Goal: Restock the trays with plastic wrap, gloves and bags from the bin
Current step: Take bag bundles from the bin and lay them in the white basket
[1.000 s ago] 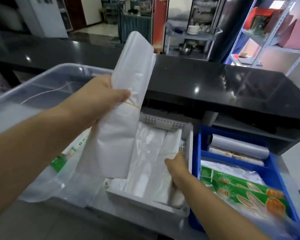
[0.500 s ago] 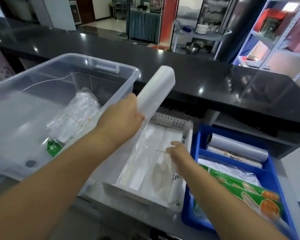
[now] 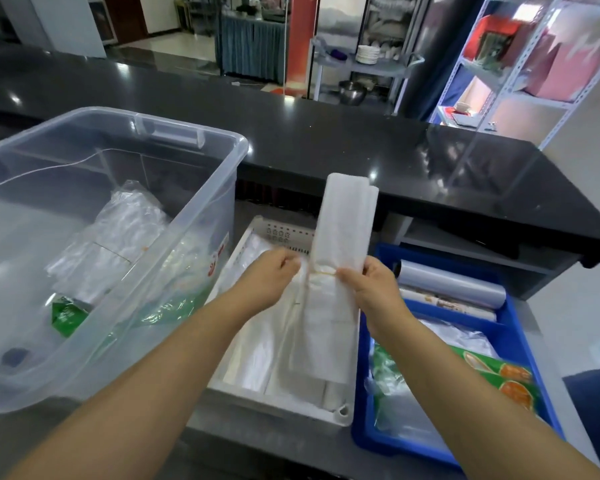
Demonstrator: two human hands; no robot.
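Note:
A folded bundle of white plastic bags [image 3: 343, 233], tied with a rubber band, stands upright over the white tray [image 3: 340, 415]. My left hand [image 3: 271, 278] pinches its left edge at the band and my right hand [image 3: 371, 289] grips its right edge. Flat clear bags [image 3: 257, 355] lie in the white tray. The clear bin [image 3: 222, 188] at left holds more clear bag packs [image 3: 118, 237] and a green-labelled pack [image 3: 66, 315]. The blue tray [image 3: 520, 313] at right holds plastic wrap rolls [image 3: 454, 280] and green glove packs [image 3: 499, 375].
A black counter [image 3: 326, 133] runs across behind the trays, with a shelf gap below it. A metal rack [image 3: 534, 64] with red boxes stands at far right. The trays and bin sit on a grey steel surface [image 3: 257, 445].
My left hand has brought the bag bundle from above the bin down and right over the white tray. My right hand has left the bags in the tray and taken the bundle's right edge.

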